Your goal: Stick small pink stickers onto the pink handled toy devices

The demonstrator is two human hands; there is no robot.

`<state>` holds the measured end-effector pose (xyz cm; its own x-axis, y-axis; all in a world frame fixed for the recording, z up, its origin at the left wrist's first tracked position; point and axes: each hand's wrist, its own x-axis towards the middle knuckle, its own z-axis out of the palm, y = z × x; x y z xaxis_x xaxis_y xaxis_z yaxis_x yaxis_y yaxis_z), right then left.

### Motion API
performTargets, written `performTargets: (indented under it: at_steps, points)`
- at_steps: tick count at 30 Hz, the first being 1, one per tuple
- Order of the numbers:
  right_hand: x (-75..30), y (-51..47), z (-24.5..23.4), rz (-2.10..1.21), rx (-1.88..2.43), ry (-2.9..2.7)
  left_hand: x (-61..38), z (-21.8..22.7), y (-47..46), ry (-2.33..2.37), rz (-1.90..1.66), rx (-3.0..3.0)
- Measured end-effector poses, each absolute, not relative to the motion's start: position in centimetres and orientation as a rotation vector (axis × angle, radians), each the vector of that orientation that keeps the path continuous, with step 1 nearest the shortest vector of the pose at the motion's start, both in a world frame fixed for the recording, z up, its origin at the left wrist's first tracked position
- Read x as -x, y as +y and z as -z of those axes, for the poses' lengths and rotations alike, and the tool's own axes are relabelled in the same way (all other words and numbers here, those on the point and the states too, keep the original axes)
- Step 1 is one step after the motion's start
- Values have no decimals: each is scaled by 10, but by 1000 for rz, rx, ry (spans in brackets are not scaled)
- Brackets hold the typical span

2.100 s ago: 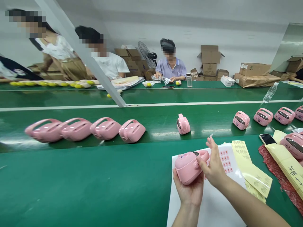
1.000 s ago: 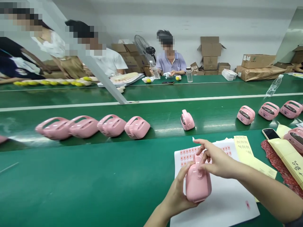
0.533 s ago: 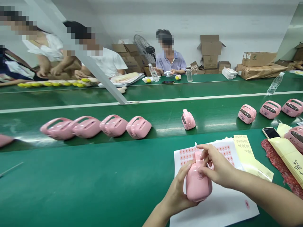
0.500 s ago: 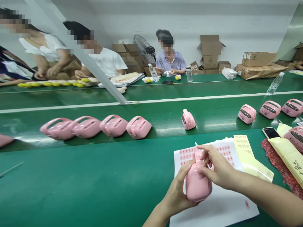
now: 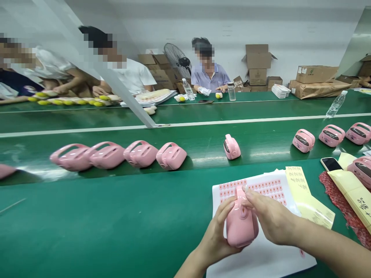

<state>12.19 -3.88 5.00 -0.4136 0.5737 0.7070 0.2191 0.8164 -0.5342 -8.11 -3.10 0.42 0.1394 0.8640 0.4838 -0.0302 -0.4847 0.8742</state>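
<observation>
My left hand [image 5: 216,231] is wrapped around the left side of a glossy pink handheld device [image 5: 241,229], holding it tilted above the white sheet. The device has a loop handle, and a small oval sticker [image 5: 243,211] shows just below it. Against the right side of the device and its handle lies my right hand [image 5: 271,216], its fingers fairly straight and the tips touching near the sticker; part of its grip is hidden. Underneath is a white sticker sheet [image 5: 269,247] with rows of small pinkish-red ovals.
Several pink devices [image 5: 171,156] stand in a row on the green belt [image 5: 199,148]. To my right are yellow sticker sheets [image 5: 298,185], a phone [image 5: 331,163] and red bubble wrap [image 5: 343,204]. A water bottle [image 5: 336,104] stands beyond. Co-workers [image 5: 209,73] sit across the table.
My right fingers, pinched at the handle top with a small white tip showing, have straightened and moved down against the device. The oval sticker is now uncovered. My left hand keeps its hold.
</observation>
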Motion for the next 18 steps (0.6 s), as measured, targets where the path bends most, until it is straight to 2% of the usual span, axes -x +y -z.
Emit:
performTargets:
  at_steps: [6, 12, 18]
  points:
    - [-122, -25, -48, -574, 706, -1858, 79, -2, -32, 812, -1443, -1530]
    - [-116, 3, -35, -805, 992, -1405, 74, 3, -39, 731, -1310, -2352]
    - [-109, 5, -35, -1019, 1089, -1041, 70, 1, -41, 743, -1364, -2276]
